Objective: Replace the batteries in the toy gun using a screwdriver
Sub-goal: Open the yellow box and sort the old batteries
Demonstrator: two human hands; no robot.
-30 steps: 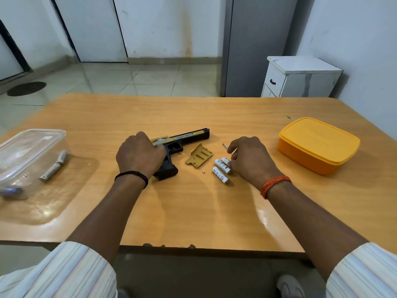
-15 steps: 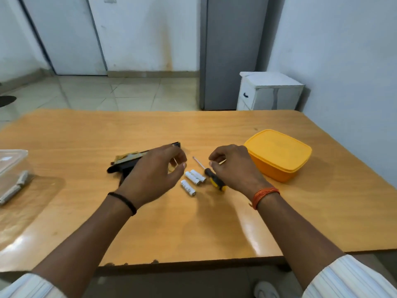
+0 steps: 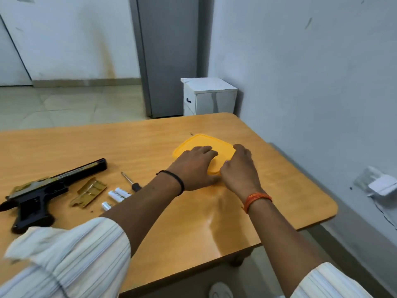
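Head-worn view, forward and down

Both hands sat on the yellow box (image 3: 200, 143), left hand (image 3: 193, 168) on the lid, right hand (image 3: 239, 166) at its near right edge, blocking access from the near side. Table (image 3: 279, 190) was bare right of the box out to the rounded edge, and bare behind it. Left forearm crossed over the batteries (image 3: 118, 194) and the screwdriver (image 3: 131, 182) handle. Further left, cover (image 3: 89, 192) and gun (image 3: 43, 190) lay close together, narrow gaps between.
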